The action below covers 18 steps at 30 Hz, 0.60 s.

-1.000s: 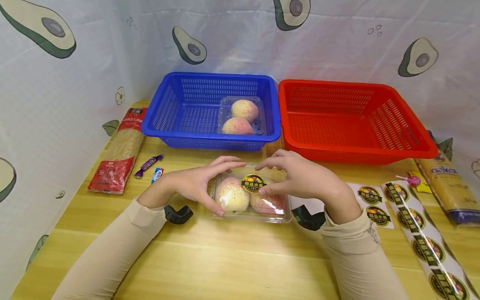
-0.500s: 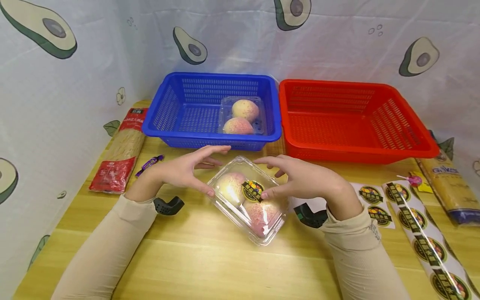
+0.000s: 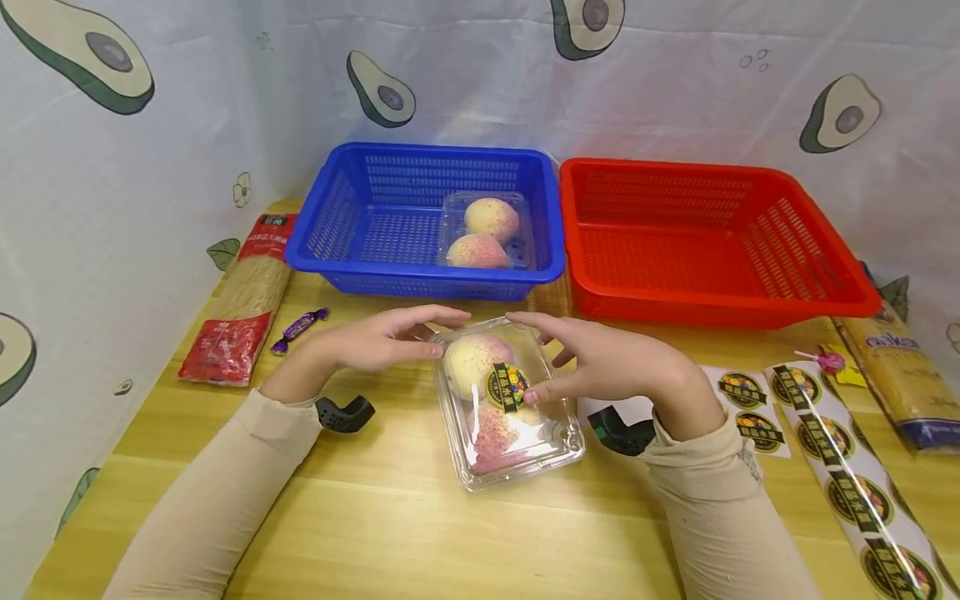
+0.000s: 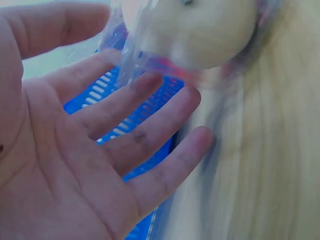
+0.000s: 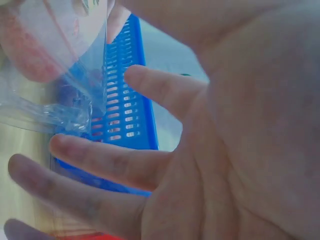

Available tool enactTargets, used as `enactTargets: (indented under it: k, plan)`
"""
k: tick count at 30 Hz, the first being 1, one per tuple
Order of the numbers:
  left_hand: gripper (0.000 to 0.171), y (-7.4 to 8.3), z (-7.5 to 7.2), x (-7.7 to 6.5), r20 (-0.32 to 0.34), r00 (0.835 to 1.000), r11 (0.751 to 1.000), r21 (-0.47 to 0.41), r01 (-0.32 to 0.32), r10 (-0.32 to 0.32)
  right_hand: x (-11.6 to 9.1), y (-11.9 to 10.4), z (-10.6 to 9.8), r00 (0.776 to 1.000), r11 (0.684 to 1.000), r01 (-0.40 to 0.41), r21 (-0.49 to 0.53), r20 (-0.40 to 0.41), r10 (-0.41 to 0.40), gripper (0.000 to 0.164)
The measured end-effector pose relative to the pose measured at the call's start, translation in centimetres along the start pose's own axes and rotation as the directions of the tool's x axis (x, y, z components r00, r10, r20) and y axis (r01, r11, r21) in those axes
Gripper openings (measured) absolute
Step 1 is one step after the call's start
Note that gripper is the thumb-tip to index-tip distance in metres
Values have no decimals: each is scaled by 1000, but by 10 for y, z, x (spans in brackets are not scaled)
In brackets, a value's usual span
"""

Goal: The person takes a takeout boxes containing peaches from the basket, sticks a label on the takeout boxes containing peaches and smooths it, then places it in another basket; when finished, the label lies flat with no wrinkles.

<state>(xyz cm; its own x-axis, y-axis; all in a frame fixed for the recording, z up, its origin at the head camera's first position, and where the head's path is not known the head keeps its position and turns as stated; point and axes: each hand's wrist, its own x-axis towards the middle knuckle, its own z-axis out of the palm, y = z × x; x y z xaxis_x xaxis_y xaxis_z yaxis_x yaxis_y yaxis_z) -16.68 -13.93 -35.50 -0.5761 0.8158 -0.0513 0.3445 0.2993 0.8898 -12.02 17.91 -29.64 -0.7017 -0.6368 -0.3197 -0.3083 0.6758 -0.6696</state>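
A clear plastic clamshell box holds two peaches on the table, turned at a slant to its front edge. On its lid is a round black fruit sticker. My left hand is at the box's far left corner, fingers extended; in the left wrist view these fingers are spread beside the plastic. My right hand is over the right side, its thumb at the lid by the sticker. In the right wrist view its fingers are spread, not curled round the box.
Behind stand a blue basket with another box of peaches inside, and a red basket. Noodles and a purple candy lie left. Sticker sheets, a lollipop and a pasta bag lie right.
The box has turned from lying crosswise, through a diagonal, to nearly lengthwise. My left hand drew away from it leftward, then came back to its far left corner. The right hand stayed near the lid.
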Motion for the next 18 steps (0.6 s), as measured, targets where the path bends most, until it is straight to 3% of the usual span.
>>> enactTargets:
  k: [6, 12, 18]
  plan:
    - [46, 3, 7, 4, -59, 997, 998, 5, 57, -56, -2, -1, -2, 999, 1000, -31, 1, 25, 31, 98]
    - [47, 12, 6, 4, -133, 991, 998, 56, -11, 18, -2, 0, -2, 998, 999, -49, 12, 50, 48, 98]
    - [42, 26, -11, -10, -207, 975, 995, 86, -58, 75, -2, 1, -2, 995, 998, -62, 17, 78, 60, 101]
